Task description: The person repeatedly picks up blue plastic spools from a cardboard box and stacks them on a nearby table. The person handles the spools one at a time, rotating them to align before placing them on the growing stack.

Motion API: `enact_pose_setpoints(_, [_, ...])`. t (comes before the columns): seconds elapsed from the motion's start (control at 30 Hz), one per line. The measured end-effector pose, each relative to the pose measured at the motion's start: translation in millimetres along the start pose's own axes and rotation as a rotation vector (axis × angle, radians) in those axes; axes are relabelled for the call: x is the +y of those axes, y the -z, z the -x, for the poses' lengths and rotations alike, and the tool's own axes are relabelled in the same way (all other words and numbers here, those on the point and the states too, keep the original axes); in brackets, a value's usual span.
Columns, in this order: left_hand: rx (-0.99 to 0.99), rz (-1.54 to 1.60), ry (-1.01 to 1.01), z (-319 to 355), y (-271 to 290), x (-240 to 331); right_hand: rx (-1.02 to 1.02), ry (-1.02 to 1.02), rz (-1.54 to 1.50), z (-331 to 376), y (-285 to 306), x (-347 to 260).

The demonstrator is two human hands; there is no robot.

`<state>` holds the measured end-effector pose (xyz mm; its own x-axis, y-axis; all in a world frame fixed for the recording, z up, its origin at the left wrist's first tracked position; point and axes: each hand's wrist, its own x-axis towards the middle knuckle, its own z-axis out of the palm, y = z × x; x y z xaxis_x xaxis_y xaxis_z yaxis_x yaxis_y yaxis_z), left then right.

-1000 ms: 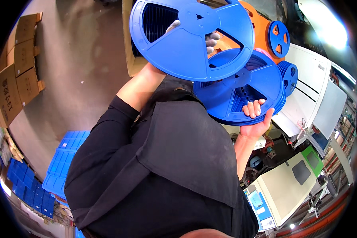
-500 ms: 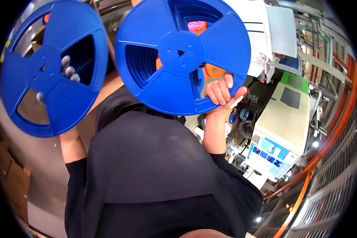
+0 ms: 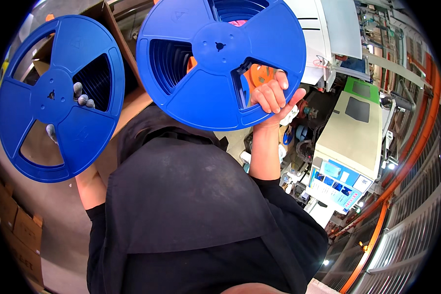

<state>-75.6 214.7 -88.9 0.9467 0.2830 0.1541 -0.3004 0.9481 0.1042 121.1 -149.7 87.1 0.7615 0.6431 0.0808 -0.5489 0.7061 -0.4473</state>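
Observation:
Two stacks of blue plastic reels are held up in front of me, one on each side. Through the windows of the left reel stack (image 3: 85, 130) show the grey-white gloved fingertips of my left hand (image 3: 83, 100); the rest of that hand is behind the reels. On the right, my right hand (image 3: 272, 98) is wrapped round the lower right rim of the other reel stack (image 3: 196, 100), its bare fingers curled through a window and the thumb outside. Stacked edges of several reels show inside the windows of both.
Behind the left reels stands an open cardboard box (image 3: 118, 36). More cardboard boxes (image 3: 27, 230) are stacked at the lower left. An orange reel (image 3: 262, 74) shows through a right-hand window. To the right is a beige and green machine (image 3: 350, 130), with an orange pipe (image 3: 419, 137) beyond.
The left reel stack has come down slightly and a little left, showing more of the cardboard box behind. The right stack has shifted slightly up and left. Both hands keep their hold.

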Motion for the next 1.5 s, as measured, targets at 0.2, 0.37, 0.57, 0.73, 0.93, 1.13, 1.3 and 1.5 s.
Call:
enact_pose_setpoints(0.2, [0.043,-0.029,0.0,3.0,-1.3,-3.3,-0.043,0.0,-0.001,1.4,-0.2,3.0])
enact_pose_setpoints(0.37, [0.034,-0.044,0.012,0.7,-11.5,-7.9,-0.136,-0.048,0.048,0.6,-2.2,1.8])
enact_pose_setpoints(0.57, [0.084,-0.089,-0.009,1.5,-10.6,-8.1,-0.169,-0.073,0.083,-7.1,-14.8,2.6])
enact_pose_setpoints(0.73, [0.131,-0.049,-0.033,6.5,-13.2,-9.9,0.166,-0.038,0.422,-15.4,-19.4,6.3])
enact_pose_setpoints(0.93, [0.128,-0.035,-0.044,8.0,-9.6,-12.2,0.558,-0.299,0.756,-50.6,60.6,38.0])
enact_pose_setpoints(1.13, [0.247,-0.069,-0.073,13.6,-25.4,-12.6,0.627,-0.387,1.36,-55.7,198.9,98.1])
enact_pose_setpoints(1.3, [0.291,-0.085,-0.034,23.0,-20.0,-6.9,0.469,-0.527,1.683,-65.3,265.5,134.1])
enact_pose_setpoints(1.5, [0.376,-0.103,-0.054,25.1,-20.4,-10.6,0.387,-0.602,1.726,-77.6,284.9,158.9])
